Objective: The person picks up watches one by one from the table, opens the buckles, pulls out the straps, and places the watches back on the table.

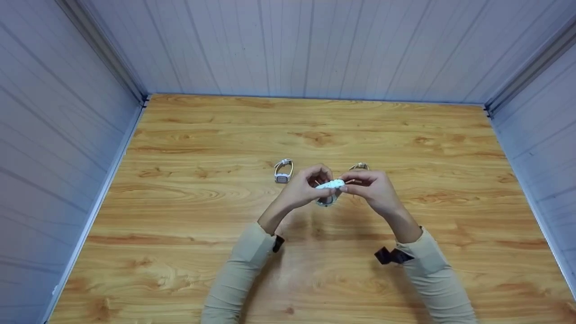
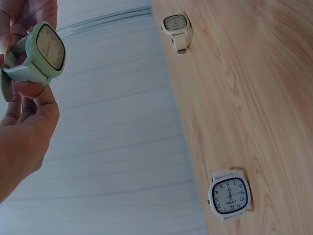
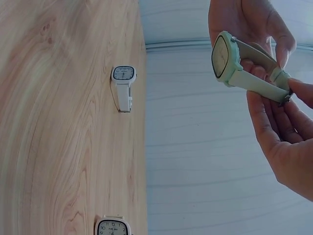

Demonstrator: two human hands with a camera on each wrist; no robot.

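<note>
Wooden table; inside its far edge, I see left hand and right hand pinching a green watch.

Gap btwn 2 white watches

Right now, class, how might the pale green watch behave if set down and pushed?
The pale green watch is probably light, being small beside the left hand. Its curved strap looks bendable, so may flex. Its thicker case could make it tip.
</note>
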